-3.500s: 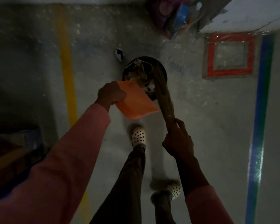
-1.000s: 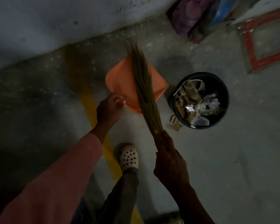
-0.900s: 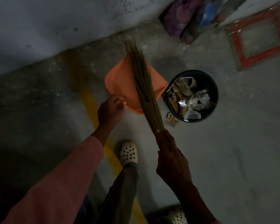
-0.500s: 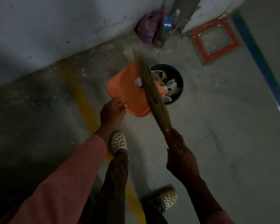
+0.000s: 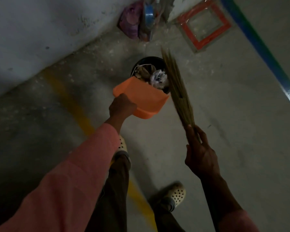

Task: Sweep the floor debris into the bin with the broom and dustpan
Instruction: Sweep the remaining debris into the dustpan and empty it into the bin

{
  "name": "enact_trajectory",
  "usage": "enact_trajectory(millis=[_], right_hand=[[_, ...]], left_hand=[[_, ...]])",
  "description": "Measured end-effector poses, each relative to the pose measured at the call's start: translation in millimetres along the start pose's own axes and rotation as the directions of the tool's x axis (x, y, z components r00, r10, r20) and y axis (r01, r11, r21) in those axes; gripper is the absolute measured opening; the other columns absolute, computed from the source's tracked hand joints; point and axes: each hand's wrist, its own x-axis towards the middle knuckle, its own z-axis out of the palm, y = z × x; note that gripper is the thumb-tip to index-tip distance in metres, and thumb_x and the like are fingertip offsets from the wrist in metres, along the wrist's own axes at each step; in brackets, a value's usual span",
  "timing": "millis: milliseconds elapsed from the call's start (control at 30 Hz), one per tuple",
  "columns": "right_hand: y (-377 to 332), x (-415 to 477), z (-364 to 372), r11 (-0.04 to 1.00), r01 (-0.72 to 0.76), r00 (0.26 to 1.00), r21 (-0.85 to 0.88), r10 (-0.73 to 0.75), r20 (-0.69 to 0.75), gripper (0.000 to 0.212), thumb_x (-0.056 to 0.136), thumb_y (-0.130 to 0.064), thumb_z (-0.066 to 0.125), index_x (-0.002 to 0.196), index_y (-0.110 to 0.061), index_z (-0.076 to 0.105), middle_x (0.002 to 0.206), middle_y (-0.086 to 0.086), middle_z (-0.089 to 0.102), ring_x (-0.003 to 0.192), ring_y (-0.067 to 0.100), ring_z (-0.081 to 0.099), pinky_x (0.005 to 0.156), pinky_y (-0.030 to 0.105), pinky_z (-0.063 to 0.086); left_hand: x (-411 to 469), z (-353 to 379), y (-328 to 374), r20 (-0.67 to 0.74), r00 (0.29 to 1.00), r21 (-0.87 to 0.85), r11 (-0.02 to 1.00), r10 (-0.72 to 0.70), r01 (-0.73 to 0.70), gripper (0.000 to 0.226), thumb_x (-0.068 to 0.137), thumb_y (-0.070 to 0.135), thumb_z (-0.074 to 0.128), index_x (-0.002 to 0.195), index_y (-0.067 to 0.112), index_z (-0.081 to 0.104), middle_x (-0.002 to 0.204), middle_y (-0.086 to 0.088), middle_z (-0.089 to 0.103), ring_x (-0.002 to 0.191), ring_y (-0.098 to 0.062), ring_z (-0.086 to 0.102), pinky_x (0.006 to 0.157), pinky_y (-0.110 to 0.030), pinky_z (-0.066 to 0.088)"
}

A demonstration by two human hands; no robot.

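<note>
My left hand [image 5: 121,105] grips the near edge of the orange dustpan [image 5: 143,97], which is lifted and tipped with its far lip over the black bin [image 5: 141,61]. Crumpled paper and brown scraps [image 5: 157,77] fill the bin. My right hand [image 5: 199,149] holds the straw broom [image 5: 177,87] by its bound end, bristles pointing up and away, just right of the bin and off the floor.
A grey wall runs along the upper left. Purple and blue bags [image 5: 137,22] lean in the corner behind the bin. A yellow floor line [image 5: 70,101], a red taped square [image 5: 205,27] and a blue-green stripe [image 5: 264,52] mark the concrete. My feet in spotted clogs [image 5: 177,193] stand below.
The dustpan has risen from the floor and tipped over the bin. The broom swung from across the pan to the bin's right side.
</note>
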Motion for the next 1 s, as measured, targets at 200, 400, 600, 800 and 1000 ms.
enact_trajectory(millis=[200,400,600,800,1000], right_hand=[[4.9,-9.2,5.6,0.999,-0.04,0.999,0.017,0.04,0.025,0.08,0.086,-0.013,0.067,0.158,-0.024,0.032,0.158,0.005,0.032,0.084,0.035,0.067,0.056,0.033,0.049],[66.9,-42.3,22.9,0.972,-0.219,0.967,-0.085,0.228,0.115,0.083,0.09,-0.019,0.064,0.159,-0.036,0.022,0.162,-0.006,0.022,0.092,0.037,0.066,0.066,0.042,0.055],[134.9,-43.8,70.8,0.944,-0.272,0.909,-0.187,0.316,0.273,0.08,0.092,-0.022,0.063,0.159,-0.035,0.02,0.162,-0.005,0.019,0.093,0.035,0.065,0.069,0.037,0.047],[141.4,28.5,171.7,0.978,-0.073,0.912,-0.193,0.144,0.385,0.079,0.091,-0.022,0.063,0.158,-0.037,0.024,0.162,-0.009,0.021,0.098,0.036,0.066,0.07,0.035,0.044],[148.8,66.9,243.5,0.98,0.087,0.892,-0.177,0.002,0.452,0.084,0.09,-0.022,0.062,0.159,-0.041,0.017,0.165,-0.01,0.017,0.096,0.031,0.065,0.07,0.038,0.053]], left_hand=[[-46.0,4.1,-44.7,-0.047,0.999,0.059,0.998,0.011,-0.008,0.027,0.086,0.031,0.059,0.108,0.018,0.068,0.111,-0.013,0.069,0.104,-0.037,0.065,0.083,-0.038,0.052],[-104.0,55.4,-140.5,-0.086,0.991,0.039,0.993,-0.105,0.108,0.018,0.088,0.029,0.056,0.103,0.023,0.064,0.115,-0.011,0.067,0.107,-0.036,0.062,0.086,-0.04,0.049],[-82.8,131.8,-181.9,0.003,0.993,0.078,0.99,-0.122,0.121,0.015,0.085,0.028,0.059,0.099,0.022,0.063,0.114,-0.012,0.068,0.108,-0.036,0.062,0.085,-0.039,0.049],[7.1,211.2,-191.4,-0.002,0.999,0.066,0.997,-0.036,0.036,0.007,0.086,0.028,0.062,0.092,0.026,0.061,0.108,-0.009,0.069,0.102,-0.036,0.063,0.079,-0.038,0.047],[78.1,260.7,-194.4,-0.03,0.999,0.135,0.991,0.022,-0.018,0.01,0.089,0.028,0.062,0.098,0.025,0.063,0.106,-0.01,0.069,0.103,-0.036,0.064,0.078,-0.038,0.047]])
